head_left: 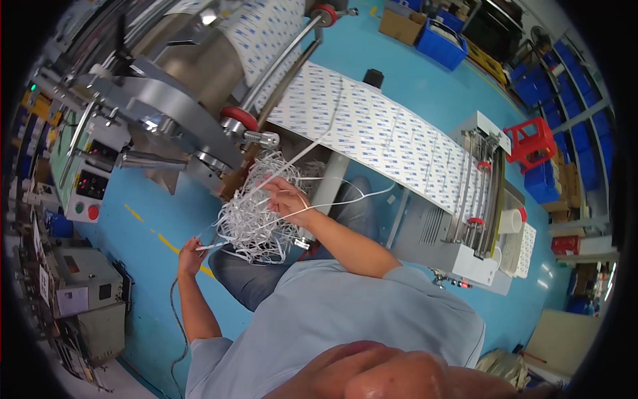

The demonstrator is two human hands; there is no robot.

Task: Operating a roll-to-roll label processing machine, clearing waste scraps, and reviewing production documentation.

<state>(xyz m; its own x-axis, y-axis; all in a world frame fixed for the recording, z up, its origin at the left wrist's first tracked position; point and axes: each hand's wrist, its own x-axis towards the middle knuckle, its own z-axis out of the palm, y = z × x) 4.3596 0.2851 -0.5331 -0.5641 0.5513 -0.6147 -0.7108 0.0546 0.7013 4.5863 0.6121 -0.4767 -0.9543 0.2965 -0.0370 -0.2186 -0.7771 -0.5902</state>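
A big tangle of thin white strips (256,226), which look like trimmed edge waste, is heaped in front of my lap below the machine. My left hand (190,256) is closed in a pinch on a strip end at the left of the heap. Above the heap, my right hand (287,201) has its fingers curled round a strip, partly hidden by it. One strip loops over that wrist and out to the right. A longer strip (306,151) slants from the printed white web (372,120) down past my right fingers.
A machine with a large metal roller (199,60) and red-collared shafts stands at upper left. The web runs right to a slitting unit (478,179). A control box (90,193) and grey cabinet (90,286) are at left. A red stool (531,143) and blue bins (442,45) stand farther off.
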